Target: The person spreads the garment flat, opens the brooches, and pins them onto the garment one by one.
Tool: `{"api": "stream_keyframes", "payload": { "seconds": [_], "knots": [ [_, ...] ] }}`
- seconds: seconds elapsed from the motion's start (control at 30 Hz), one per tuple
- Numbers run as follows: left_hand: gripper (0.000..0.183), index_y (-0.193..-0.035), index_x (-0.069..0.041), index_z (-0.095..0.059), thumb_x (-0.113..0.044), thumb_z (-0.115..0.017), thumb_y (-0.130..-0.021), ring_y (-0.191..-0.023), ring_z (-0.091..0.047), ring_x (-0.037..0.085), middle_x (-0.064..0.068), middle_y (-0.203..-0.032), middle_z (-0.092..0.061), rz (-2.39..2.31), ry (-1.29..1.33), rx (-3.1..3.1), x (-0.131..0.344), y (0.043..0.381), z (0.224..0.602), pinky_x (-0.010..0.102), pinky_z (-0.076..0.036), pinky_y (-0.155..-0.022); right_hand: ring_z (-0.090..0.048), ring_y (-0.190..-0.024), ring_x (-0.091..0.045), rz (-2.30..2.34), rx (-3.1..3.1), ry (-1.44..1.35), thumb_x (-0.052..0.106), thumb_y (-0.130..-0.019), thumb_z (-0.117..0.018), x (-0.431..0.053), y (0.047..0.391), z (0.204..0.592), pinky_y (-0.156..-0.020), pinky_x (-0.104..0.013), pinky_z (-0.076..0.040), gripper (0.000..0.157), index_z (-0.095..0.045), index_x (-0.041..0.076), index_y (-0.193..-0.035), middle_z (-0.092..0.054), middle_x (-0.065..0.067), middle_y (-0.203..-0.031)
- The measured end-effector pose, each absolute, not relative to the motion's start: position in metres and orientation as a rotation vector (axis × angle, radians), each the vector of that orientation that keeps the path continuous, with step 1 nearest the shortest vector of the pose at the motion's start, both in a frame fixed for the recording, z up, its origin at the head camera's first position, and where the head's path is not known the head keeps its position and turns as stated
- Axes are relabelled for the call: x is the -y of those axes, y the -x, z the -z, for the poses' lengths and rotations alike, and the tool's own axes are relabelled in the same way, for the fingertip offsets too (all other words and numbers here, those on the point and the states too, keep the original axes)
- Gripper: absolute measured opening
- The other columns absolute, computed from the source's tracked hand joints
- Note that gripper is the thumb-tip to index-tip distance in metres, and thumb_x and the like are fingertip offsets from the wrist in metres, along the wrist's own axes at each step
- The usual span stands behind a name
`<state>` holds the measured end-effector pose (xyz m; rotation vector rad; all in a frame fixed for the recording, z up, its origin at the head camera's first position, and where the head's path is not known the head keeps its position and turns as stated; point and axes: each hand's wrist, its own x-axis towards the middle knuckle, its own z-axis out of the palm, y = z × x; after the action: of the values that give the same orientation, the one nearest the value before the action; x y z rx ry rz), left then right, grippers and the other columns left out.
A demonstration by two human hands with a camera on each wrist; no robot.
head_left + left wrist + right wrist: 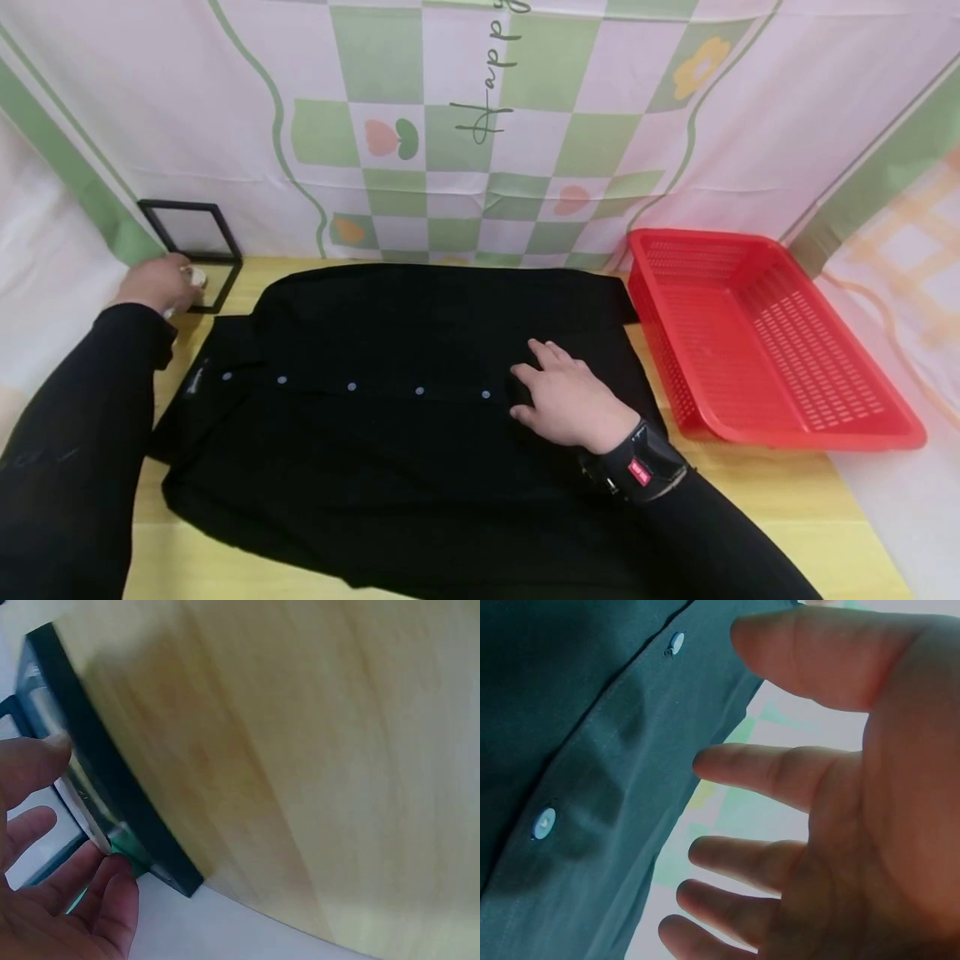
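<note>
A black button-up shirt (390, 333) lies spread flat, its collar to the left and a row of pale buttons along its middle. At the far left my left hand (159, 283) is over a black-framed hinged case (191, 242), which stands open with its upper frame raised. Thumb and fingers pinch a thin, whitish, rounded piece (81, 814) at the case; its exact kind I cannot tell. My right hand (566, 396) is spread over the shirt's right part, close to the last visible button (486, 394). In the right wrist view its fingers (761, 769) are extended, with nothing between them.
A red plastic basket (667, 367) with perforated sides stands right of the shirt, close against its hem. Behind the wooden table (795, 492) hangs a curtain (547, 142) with green and white checks. White cloth also borders both sides.
</note>
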<state>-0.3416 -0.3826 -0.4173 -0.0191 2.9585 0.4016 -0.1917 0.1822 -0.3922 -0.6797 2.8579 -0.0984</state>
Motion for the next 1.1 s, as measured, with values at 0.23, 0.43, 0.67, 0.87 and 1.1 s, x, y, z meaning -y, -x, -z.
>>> {"api": "stream_keyframes", "payload": {
  "seconds": [0.23, 0.43, 0.67, 0.87, 1.1],
  "knots": [
    [0.065, -0.149, 0.008, -0.029, -0.024, -0.057, -0.1, -0.112, -0.041, 0.06, 0.044, -0.125, -0.042, -0.621, -0.163, -3.012, 0.356, 0.339, 0.399, 0.067, -0.037, -0.09, -0.027, -0.142, -0.044, 0.134, -2.849, 0.676, 0.039, -0.093, -0.068, -0.184, 0.19, 0.394, -0.106, -0.064, -0.031, 0.057, -0.057, 0.007, -0.139, -0.031, -0.025, -0.155],
    [0.063, -0.152, 0.002, -0.034, -0.02, -0.061, -0.099, -0.115, -0.051, 0.051, 0.036, -0.129, -0.048, -0.879, -0.384, -2.935, 0.309, 0.315, 0.373, 0.06, -0.045, -0.088, -0.027, -0.142, -0.043, 0.17, -2.849, 0.708, 0.038, -0.093, -0.068, -0.18, 0.187, 0.389, -0.106, -0.064, -0.031, 0.057, -0.057, 0.007, -0.139, -0.031, -0.025, -0.155],
    [0.058, -0.148, -0.006, -0.038, -0.016, -0.065, -0.098, -0.119, -0.054, 0.035, 0.02, -0.133, -0.05, -1.222, -0.492, -2.792, 0.265, 0.28, 0.353, 0.039, -0.047, -0.093, -0.025, -0.143, -0.042, 0.186, -2.859, 0.742, 0.039, -0.094, -0.068, -0.175, 0.182, 0.381, -0.107, -0.063, -0.03, 0.057, -0.057, 0.007, -0.14, -0.03, -0.024, -0.156],
    [0.052, -0.138, 0.001, -0.04, 0.002, -0.066, -0.093, -0.109, -0.06, 0.022, 0.02, -0.126, -0.053, -1.657, -0.779, -2.508, 0.221, 0.253, 0.347, 0.022, -0.051, -0.087, -0.027, -0.143, -0.04, 0.21, -2.895, 0.795, 0.038, -0.093, -0.069, -0.176, 0.174, 0.374, -0.108, -0.061, -0.031, 0.056, -0.058, 0.008, -0.138, -0.032, -0.022, -0.155],
    [0.051, -0.132, 0.001, -0.043, 0.011, -0.067, -0.088, -0.106, -0.061, 0.027, 0.02, -0.131, -0.055, -1.839, -1.168, -2.23, 0.173, 0.219, 0.34, 0.031, -0.052, -0.085, -0.039, -0.137, -0.034, 0.34, -2.973, 0.942, 0.035, -0.094, -0.069, -0.169, 0.165, 0.364, -0.108, -0.054, -0.035, 0.049, -0.061, 0.007, -0.133, -0.042, -0.019, -0.15]
  ]
}}
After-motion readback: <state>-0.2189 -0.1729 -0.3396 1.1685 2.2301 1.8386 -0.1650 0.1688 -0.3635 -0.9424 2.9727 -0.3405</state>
